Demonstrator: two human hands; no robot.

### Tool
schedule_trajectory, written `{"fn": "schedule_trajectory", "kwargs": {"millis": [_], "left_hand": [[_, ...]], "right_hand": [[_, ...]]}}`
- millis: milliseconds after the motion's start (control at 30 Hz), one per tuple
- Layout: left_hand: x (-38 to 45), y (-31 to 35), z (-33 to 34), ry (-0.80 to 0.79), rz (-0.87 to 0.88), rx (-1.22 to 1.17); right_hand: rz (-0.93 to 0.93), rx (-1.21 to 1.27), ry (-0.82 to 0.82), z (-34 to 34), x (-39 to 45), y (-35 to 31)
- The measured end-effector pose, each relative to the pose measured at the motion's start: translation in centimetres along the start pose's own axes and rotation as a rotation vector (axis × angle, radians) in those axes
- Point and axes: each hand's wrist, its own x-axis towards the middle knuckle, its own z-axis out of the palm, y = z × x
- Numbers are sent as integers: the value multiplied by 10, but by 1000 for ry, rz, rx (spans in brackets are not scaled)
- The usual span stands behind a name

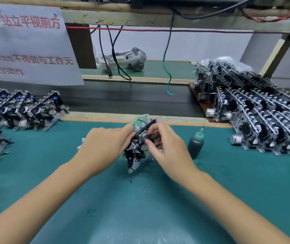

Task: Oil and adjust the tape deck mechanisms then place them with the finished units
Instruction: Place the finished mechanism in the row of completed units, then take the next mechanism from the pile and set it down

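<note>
Green-matted desk (pixel 140 217), mid-span near the far edge: tape deck mechanism (pixel 138 152) held upright off the mat, so its parts face up for adjusting. Left hand (pixel 103 148) grips its side; right hand (pixel 167 152) pinches the top. Oil bottle (pixel 195 145) stands just beside.

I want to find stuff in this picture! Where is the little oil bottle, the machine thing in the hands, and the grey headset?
oil bottle (pixel 195 145): head view, on its dark body.
tape deck mechanism (pixel 135 154): head view, on its black lower part between the hands.
headset (pixel 135 59): head view, on its grey front shell.
</note>
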Motion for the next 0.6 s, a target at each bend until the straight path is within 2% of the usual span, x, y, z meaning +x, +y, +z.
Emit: {"fn": "schedule_trajectory", "kwargs": {"millis": [167, 300, 367, 467, 533, 600], "left_hand": [[-2, 43, 14, 156, 225, -23], [-16, 66, 26, 355, 427, 112], [-31, 74, 32, 379, 513, 72], [-50, 83, 38, 358, 632, -23], [-58, 85, 43, 342, 574, -123], [-62, 85, 47, 304, 421, -236]], "right_hand": [[54, -70, 25, -27, -57, 18], [161, -23, 103, -36, -92, 27], [209, 41, 171, -40, -107, 30], [250, 51, 180, -46, -122, 34], [302, 16, 156, -48, -127, 37], [355, -50, 125, -47, -128, 39]]}}
